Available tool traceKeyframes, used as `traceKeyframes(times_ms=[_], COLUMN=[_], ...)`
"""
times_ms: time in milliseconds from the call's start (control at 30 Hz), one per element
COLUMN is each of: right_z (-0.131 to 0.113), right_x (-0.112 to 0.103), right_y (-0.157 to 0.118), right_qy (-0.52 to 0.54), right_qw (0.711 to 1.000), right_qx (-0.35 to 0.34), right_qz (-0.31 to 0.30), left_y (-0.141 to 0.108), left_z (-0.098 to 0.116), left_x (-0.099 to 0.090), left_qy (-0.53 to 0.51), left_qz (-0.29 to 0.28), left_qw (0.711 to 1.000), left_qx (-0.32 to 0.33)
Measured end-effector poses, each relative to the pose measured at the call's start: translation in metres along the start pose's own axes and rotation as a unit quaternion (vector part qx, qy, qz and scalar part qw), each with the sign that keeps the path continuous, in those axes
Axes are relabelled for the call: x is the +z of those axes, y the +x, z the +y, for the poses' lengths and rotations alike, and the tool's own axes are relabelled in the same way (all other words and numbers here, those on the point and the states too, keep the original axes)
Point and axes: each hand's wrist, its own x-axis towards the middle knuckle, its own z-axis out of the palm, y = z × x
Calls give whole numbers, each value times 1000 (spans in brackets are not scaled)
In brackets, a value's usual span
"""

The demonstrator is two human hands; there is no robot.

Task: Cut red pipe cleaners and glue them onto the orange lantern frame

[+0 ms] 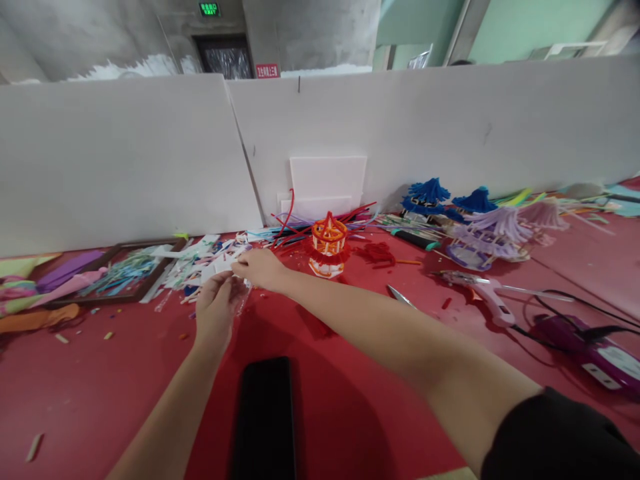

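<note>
My left hand [216, 305] and my right hand [259, 268] come close together over the left-middle of the red table. Fingers of both are closed in a pinch. A clear plastic bag [242, 308] hangs by my left palm, its crinkled edge catching light; the fingers hide much of it. White scraps [220, 265] lie just behind the fingertips, and I cannot tell whether the right fingers touch them. To the right of my hands stands a small orange, red and white pavilion model [329, 245], apart from both.
A black phone [266, 417] lies in front. At right are a pink glue gun [480, 290] with cords, scissors [400, 295], a purple device [590, 347], and blue [427, 197] and lilac [493, 230] pavilion models. A brown frame [160, 280] holds scraps. White boards [425, 127] wall the back.
</note>
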Motion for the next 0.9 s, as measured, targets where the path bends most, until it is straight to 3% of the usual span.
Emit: traceKeyframes(times_ms=[167, 533, 900], right_z=[5, 13, 25], right_x=[10, 22, 10], right_y=[4, 11, -2], right_qy=[31, 100, 162], right_qw=[999, 995, 979], right_qx=[11, 27, 120], right_qz=[12, -7, 26], left_y=[1, 10, 5], left_z=[2, -4, -9], left_x=[0, -13, -10], left_qy=[3, 12, 51], left_qz=[-4, 73, 30], left_qw=[1000, 996, 997], left_qx=[-8, 43, 54])
